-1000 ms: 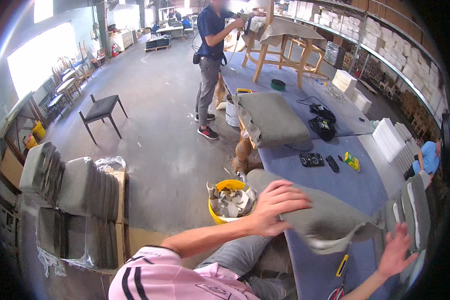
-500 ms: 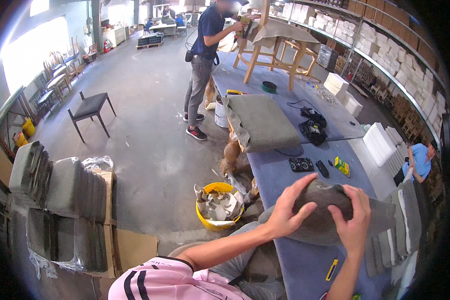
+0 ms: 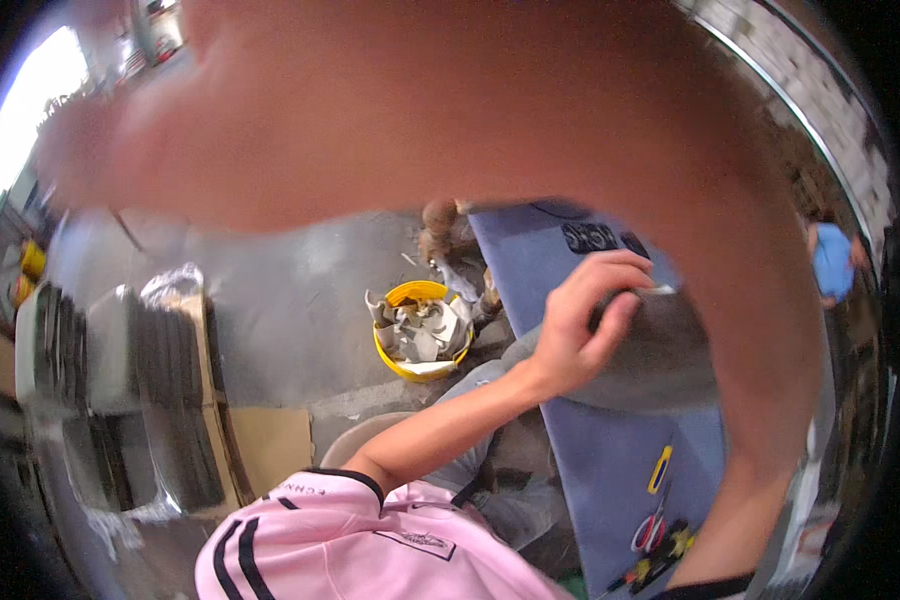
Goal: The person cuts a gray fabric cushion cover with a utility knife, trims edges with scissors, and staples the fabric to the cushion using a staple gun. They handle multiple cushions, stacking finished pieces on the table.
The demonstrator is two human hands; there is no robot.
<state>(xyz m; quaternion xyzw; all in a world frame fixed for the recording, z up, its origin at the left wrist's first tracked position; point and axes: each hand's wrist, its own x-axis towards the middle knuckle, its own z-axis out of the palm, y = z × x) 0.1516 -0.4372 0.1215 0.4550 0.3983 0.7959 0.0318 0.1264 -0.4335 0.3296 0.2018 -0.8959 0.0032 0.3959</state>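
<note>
Grey upholstery piece [image 3: 660, 370], gripped by your left hand [image 3: 582, 325] alone.
Your left fingers and thumb curl closed on its upper edge; your right hand [image 3: 400, 110] blurs large across the view's top, its fingers' spread impossible to tell. The piece lies on the blue table [image 3: 610, 470], beyond the yellow cutter [image 3: 660, 470] and scissors [image 3: 649, 532]. You seem to be steadying it; two-handed work would next call for lowering your right hand to its free side.
</note>
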